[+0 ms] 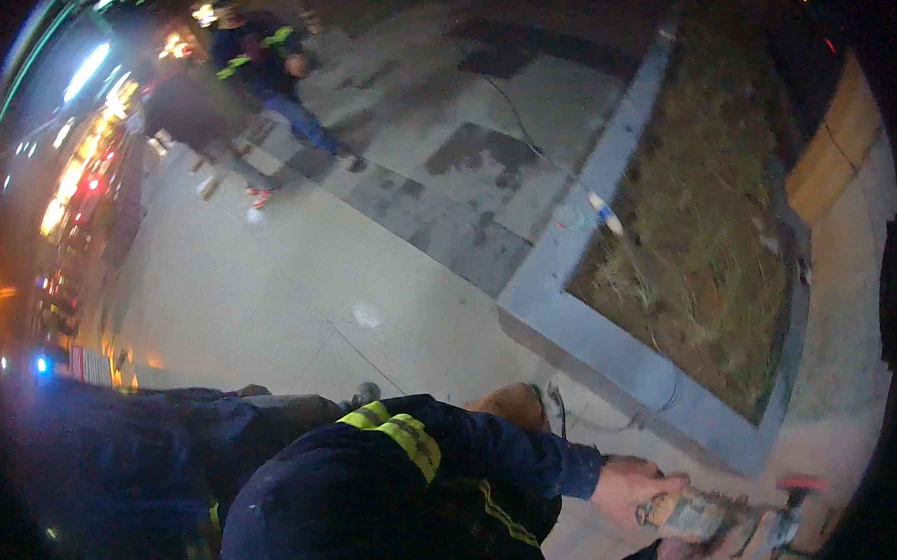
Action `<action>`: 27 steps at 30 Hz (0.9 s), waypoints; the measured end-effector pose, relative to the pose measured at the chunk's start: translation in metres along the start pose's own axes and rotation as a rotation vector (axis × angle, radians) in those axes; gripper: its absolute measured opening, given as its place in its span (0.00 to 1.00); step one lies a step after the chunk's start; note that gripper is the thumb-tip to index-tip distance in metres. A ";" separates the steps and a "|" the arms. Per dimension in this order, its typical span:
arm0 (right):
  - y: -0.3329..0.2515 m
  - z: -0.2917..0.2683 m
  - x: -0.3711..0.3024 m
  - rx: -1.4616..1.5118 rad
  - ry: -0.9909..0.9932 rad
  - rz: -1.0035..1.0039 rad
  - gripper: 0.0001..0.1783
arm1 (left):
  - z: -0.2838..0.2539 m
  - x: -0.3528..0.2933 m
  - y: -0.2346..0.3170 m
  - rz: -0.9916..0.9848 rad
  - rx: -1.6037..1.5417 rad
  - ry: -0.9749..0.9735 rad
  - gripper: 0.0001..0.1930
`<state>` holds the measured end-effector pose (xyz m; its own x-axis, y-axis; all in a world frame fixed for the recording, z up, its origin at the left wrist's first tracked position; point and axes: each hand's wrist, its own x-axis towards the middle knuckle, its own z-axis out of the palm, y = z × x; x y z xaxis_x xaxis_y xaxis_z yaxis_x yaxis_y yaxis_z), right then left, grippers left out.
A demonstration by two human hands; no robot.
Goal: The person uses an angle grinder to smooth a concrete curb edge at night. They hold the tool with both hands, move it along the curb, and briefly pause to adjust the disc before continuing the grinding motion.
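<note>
- At far left, a blurred row of bright yellow-white lights (81, 179) glowed against the night.
- Next came a blurred figure in dark clothes and red shoes (190, 114) and, just beside, a person in a dark jacket with yellow-green bands and blue trousers (256, 63), both well apart from the tool.
- A navy sleeve with yellow-green reflective bands (531, 462) stretched rightward across the lower part of the view.
- Beyond it, on the pale pavement (257, 302), a tan-brown boot (511, 405) showed beside a thin dark cable (561, 413).
- An angled grey concrete kerb (581, 336) edged a bed of dry grass (692, 201); a white-and-blue cylindrical object (604, 215) lay by its inner edge.
- At lower right, the left hand (634, 490) was closed around the near end of a worn tan-and-grey hand tool (695, 517).
- The right hand (673, 556) was just below the tool, too blurred to tell whether it gripped.
- The tool pointed right, its metallic head (783, 530) near a red piece (802, 484).
- The step in hand seemed to be steadying the tool; the next move probably called for a firm two-handed hold and a clear cable.
</note>
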<state>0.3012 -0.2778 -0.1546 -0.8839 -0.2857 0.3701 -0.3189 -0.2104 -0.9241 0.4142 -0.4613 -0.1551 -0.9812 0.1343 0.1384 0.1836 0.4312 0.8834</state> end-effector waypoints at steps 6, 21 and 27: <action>0.031 0.115 -0.032 0.111 0.040 0.254 0.36 | -0.050 -0.046 -0.024 0.114 -0.095 -0.411 0.33; -0.009 0.141 -0.027 0.712 0.384 0.119 0.40 | -0.373 -0.262 -0.082 -0.981 -0.543 -0.427 0.18; 0.099 0.222 -0.116 0.796 0.876 0.595 0.32 | -0.275 -0.168 -0.169 -0.604 -0.087 -0.610 0.25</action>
<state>0.4478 -0.4731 -0.2680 -0.8413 0.1062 -0.5301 0.2122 -0.8370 -0.5044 0.5320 -0.8021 -0.2047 -0.7018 0.3701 -0.6088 -0.3891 0.5166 0.7627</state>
